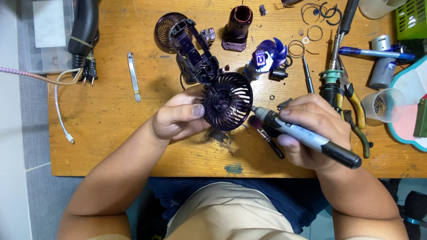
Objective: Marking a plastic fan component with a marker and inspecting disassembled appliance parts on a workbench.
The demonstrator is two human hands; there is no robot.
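dark purple fan grille (228,101), translucent blue fan blade (272,50), grey-black pen tool (307,136)

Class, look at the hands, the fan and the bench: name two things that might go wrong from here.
1. The driver in the right hand meets the fan grille at a slant; it may slip toward the left hand gripping the grille.
2. Loose rings and small parts lie near the work; a nudge might scatter them.

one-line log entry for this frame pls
left hand: grips fan grille | right hand: holds pen tool, tip at grille rim | brush: under right hand | blade: loose on table
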